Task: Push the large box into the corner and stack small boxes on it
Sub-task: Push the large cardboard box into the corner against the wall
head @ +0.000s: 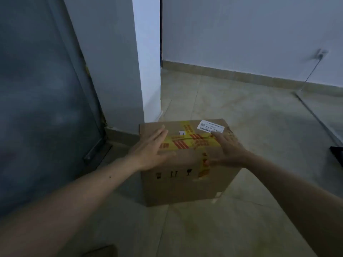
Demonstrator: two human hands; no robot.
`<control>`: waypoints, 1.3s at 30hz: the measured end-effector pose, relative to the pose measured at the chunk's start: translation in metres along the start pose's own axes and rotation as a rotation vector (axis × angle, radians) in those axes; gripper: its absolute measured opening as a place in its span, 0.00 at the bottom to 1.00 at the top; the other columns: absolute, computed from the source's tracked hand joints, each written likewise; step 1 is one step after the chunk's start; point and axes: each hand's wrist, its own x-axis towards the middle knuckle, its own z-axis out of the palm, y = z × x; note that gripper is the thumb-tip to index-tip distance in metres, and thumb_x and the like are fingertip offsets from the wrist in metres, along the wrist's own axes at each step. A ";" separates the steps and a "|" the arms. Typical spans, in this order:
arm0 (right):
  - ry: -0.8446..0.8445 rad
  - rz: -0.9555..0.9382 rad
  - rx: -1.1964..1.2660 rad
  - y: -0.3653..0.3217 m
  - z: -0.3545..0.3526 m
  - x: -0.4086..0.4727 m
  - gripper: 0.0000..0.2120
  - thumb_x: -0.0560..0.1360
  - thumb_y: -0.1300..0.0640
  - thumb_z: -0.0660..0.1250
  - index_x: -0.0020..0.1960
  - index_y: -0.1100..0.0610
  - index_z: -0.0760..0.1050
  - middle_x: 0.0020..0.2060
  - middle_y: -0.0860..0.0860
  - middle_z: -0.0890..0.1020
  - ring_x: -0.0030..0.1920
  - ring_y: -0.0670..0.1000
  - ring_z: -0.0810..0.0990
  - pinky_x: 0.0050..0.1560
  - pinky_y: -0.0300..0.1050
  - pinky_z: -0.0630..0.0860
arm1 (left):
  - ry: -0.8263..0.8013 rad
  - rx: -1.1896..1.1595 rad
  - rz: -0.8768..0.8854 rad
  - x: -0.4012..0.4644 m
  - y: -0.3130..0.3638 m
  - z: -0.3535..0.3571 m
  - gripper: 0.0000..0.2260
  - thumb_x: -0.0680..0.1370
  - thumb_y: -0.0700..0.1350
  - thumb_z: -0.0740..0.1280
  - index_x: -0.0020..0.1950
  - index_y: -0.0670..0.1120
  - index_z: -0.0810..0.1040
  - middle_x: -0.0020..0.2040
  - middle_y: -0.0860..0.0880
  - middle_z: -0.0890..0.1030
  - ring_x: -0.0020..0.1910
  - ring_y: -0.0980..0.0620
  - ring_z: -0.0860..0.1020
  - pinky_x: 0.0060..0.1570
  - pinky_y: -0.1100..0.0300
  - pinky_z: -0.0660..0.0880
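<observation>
A large brown cardboard box (185, 186) stands on the tiled floor just in front of a white wall pillar. Yellow tape with red print crosses its top, and a white shipping label sits at the far right corner. My left hand (151, 152) lies flat on the near left part of the box top, fingers spread, thumb over the front edge. On the near right part rests my right hand (227, 150), palm down with fingers apart and thumb against the front face. No small boxes are visible.
A dark metal door (42, 101) fills the left side, with the white pillar (148, 71) beside it. Beyond lies beige tiled floor (241, 101) up to a wall with a tan baseboard. A wall socket with a cable (320, 54) is at right. A dark object (336, 152) shows at the right edge.
</observation>
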 end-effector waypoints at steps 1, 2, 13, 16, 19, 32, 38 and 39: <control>-0.038 0.006 -0.104 0.004 0.009 0.003 0.56 0.64 0.31 0.70 0.79 0.47 0.41 0.80 0.50 0.45 0.79 0.56 0.43 0.76 0.61 0.44 | -0.007 0.140 0.046 0.003 -0.008 0.013 0.45 0.70 0.74 0.50 0.78 0.51 0.40 0.78 0.54 0.36 0.78 0.53 0.41 0.76 0.47 0.42; -0.077 -0.001 -0.205 0.006 0.017 0.007 0.57 0.64 0.31 0.70 0.79 0.45 0.38 0.80 0.50 0.41 0.79 0.56 0.39 0.75 0.62 0.40 | -0.010 0.287 0.096 0.008 -0.014 0.025 0.45 0.70 0.74 0.50 0.78 0.50 0.37 0.78 0.53 0.34 0.78 0.52 0.38 0.74 0.50 0.38; 0.071 0.020 -0.306 0.013 0.069 0.022 0.51 0.67 0.27 0.61 0.77 0.41 0.35 0.79 0.51 0.37 0.79 0.60 0.37 0.73 0.71 0.43 | 0.083 0.439 0.098 0.024 -0.039 0.073 0.46 0.73 0.69 0.59 0.78 0.49 0.37 0.79 0.49 0.37 0.78 0.50 0.40 0.73 0.53 0.38; 0.088 -0.013 -0.315 0.005 0.072 0.026 0.50 0.67 0.27 0.60 0.78 0.41 0.37 0.80 0.52 0.39 0.79 0.60 0.38 0.74 0.69 0.43 | 0.079 0.444 0.072 0.015 -0.045 0.070 0.46 0.73 0.69 0.59 0.78 0.49 0.38 0.79 0.49 0.37 0.78 0.50 0.40 0.74 0.53 0.39; 0.088 -0.065 -0.328 -0.012 0.076 0.035 0.49 0.68 0.28 0.61 0.78 0.42 0.37 0.80 0.53 0.39 0.79 0.61 0.38 0.75 0.67 0.43 | 0.070 0.440 0.041 0.002 -0.056 0.063 0.46 0.73 0.69 0.59 0.78 0.48 0.38 0.79 0.48 0.37 0.78 0.50 0.40 0.74 0.54 0.40; 0.137 -0.387 -0.434 -0.164 0.110 0.097 0.47 0.72 0.34 0.64 0.78 0.44 0.38 0.79 0.56 0.42 0.78 0.63 0.42 0.74 0.68 0.49 | 0.122 0.418 -0.276 -0.083 -0.161 0.027 0.48 0.73 0.68 0.60 0.78 0.45 0.38 0.80 0.45 0.38 0.79 0.47 0.41 0.77 0.49 0.44; 0.202 -0.447 -0.540 -0.229 0.125 0.114 0.44 0.73 0.36 0.63 0.78 0.46 0.40 0.76 0.61 0.55 0.75 0.66 0.56 0.67 0.64 0.66 | 0.191 0.352 -0.542 -0.102 -0.176 0.025 0.46 0.74 0.65 0.62 0.78 0.45 0.38 0.80 0.44 0.39 0.78 0.45 0.40 0.76 0.45 0.43; 0.184 -0.481 -0.525 -0.241 0.131 0.117 0.44 0.73 0.37 0.63 0.78 0.44 0.40 0.76 0.61 0.53 0.75 0.67 0.54 0.68 0.67 0.64 | 0.195 0.349 -0.597 -0.103 -0.177 0.026 0.46 0.75 0.65 0.61 0.78 0.44 0.37 0.80 0.43 0.39 0.78 0.45 0.40 0.76 0.44 0.43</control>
